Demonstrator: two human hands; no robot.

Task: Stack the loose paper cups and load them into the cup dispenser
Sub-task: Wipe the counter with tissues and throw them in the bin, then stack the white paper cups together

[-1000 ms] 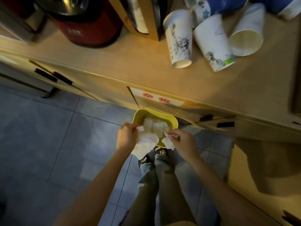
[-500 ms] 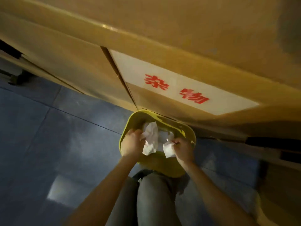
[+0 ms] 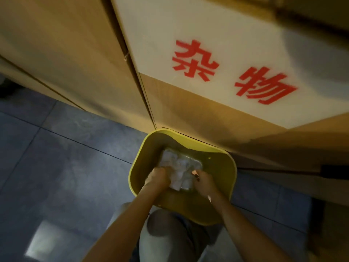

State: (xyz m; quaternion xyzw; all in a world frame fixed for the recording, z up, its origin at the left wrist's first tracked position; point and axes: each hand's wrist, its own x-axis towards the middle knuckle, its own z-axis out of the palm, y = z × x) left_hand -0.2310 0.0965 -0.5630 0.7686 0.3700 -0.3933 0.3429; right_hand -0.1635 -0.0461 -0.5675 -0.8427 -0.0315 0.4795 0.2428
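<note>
No paper cups or dispenser are in view. A yellow bin (image 3: 232,178) stands on the floor against the cabinet. Both my hands reach down inside it. My left hand (image 3: 157,176) is closed on crumpled white paper (image 3: 178,167) that lies in the bin. My right hand (image 3: 203,181) pinches the same heap of paper from the right side. More crumpled paper lies deeper in the bin.
A wooden cabinet door (image 3: 188,114) with a white label (image 3: 217,53) in red characters rises right behind the bin. Another cabinet door (image 3: 66,59) is to the left. Grey floor tiles (image 3: 56,157) spread left. My knees (image 3: 170,233) are bent below the bin.
My head has dropped much lower and closer to the bin; the counter with the cups has left the view. Both hands moved from above the bin's rim down inside it with the paper.
</note>
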